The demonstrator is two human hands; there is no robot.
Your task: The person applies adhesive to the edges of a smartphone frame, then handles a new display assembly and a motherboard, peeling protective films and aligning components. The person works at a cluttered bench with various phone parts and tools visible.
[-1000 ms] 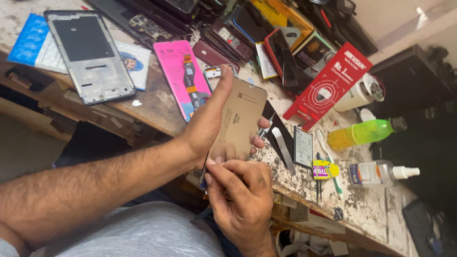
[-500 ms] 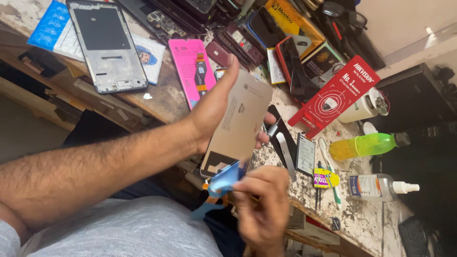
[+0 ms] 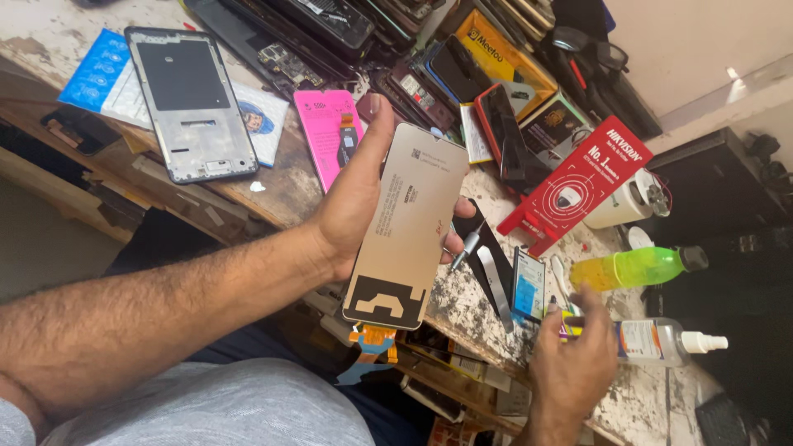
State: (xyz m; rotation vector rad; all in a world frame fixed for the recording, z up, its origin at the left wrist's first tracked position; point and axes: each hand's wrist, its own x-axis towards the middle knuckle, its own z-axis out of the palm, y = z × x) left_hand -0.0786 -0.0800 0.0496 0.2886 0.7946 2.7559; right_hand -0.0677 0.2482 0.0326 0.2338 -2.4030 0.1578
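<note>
Above the near edge of the tabletop point(image 3: 273, 186), the left hand point(image 3: 351, 202) grips a phone display panel point(image 3: 409, 223), its tan back facing the camera, thumb along the panel's left edge and fingertips curling round the right. The panel stands nearly upright, slightly tilted, with its orange flex ribbon point(image 3: 372, 343) hanging from the bottom end beside a blue tab.

Half a second ago the right hand was at that bottom end, pinching the blue tab just below the panel. It has since let go and moved well to the right of the panel, and now hovers over the tabletop with fingers loosely spread and holding nothing, its fingertips near a small clear bottle point(image 3: 661, 340) lying on its side. Whether they touch it is hard to tell, as the right hand point(image 3: 574, 372) is blurred. The left hand's hold on the panel is unchanged, though the panel sits a little higher in view than before.

Right of the panel lie a metal tool point(image 3: 496, 285), a small battery-like block point(image 3: 529, 285), a yellow-green bottle point(image 3: 632, 266) and a red box point(image 3: 578, 186). Left of the panel rest a pink card point(image 3: 326, 132) and a grey phone frame point(image 3: 194, 103).
</note>
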